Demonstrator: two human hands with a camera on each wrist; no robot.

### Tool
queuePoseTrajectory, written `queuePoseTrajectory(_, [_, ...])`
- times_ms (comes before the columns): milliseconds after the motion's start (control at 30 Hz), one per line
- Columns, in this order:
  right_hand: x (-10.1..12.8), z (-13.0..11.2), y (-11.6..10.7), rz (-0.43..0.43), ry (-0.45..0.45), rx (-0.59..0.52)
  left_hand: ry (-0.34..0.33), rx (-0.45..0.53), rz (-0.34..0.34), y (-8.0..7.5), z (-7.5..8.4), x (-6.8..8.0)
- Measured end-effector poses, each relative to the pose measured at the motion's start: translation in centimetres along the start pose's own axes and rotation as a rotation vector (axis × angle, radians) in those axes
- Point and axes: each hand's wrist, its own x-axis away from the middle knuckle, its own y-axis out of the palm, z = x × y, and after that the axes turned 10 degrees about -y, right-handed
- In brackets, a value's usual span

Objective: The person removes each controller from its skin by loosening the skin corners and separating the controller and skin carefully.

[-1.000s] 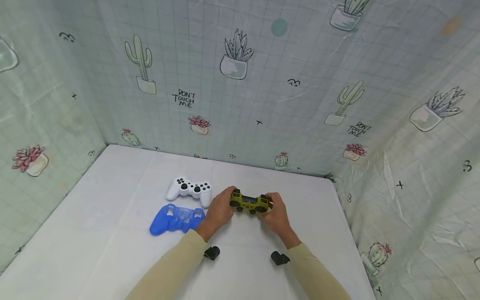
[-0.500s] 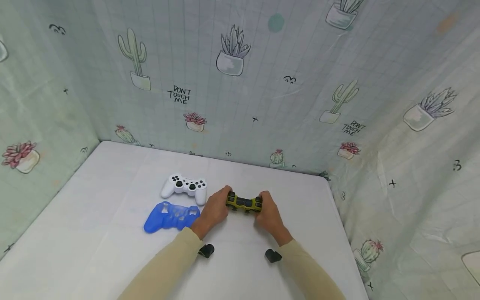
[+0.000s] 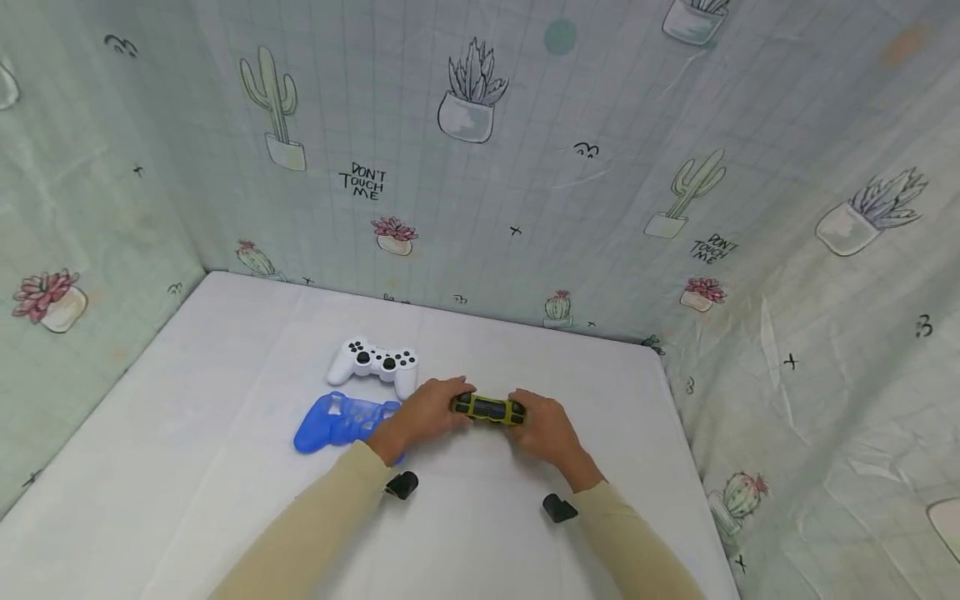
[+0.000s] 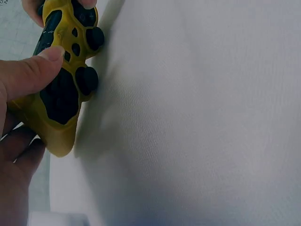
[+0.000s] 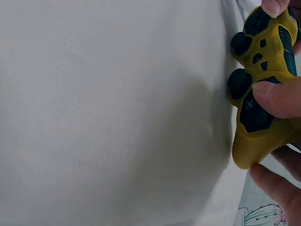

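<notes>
Yellow controller (image 3: 489,409) has tilted further, clamped between left grip (image 3: 433,409) and right grip (image 3: 543,426).

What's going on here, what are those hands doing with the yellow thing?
A person is holding a yellow-and-black game controller over a white table. The left hand grips one end and the right hand grips the other. Off to the person's left, a white controller lies on the table, and a blue cover with holes lies nearer the person, partly hidden by the left arm. Neither hand is holding those two.
</notes>
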Motion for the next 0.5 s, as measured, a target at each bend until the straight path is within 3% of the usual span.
queuePoseTrajectory(133, [0.1, 0.5, 0.1, 0.080, -0.104, 0.054, 0.043, -0.070, 0.034, -0.1, 0.1, -0.2])
queuePoseTrajectory(267, [0.1, 1.2, 0.8, 0.126, -0.148, 0.097, 0.069, -0.165, 0.083, 0.4, 0.2, -0.3])
queuePoseTrajectory(367, [0.1, 1.4, 0.7, 0.097, -0.151, 0.085, 0.070, -0.216, 0.094, 0.6, 0.3, -0.3])
queuePoseTrajectory(500, [0.2, 1.1, -0.2, -0.015, -0.092, 0.004, 0.061, -0.229, 0.075, 0.6, 0.6, -0.2])
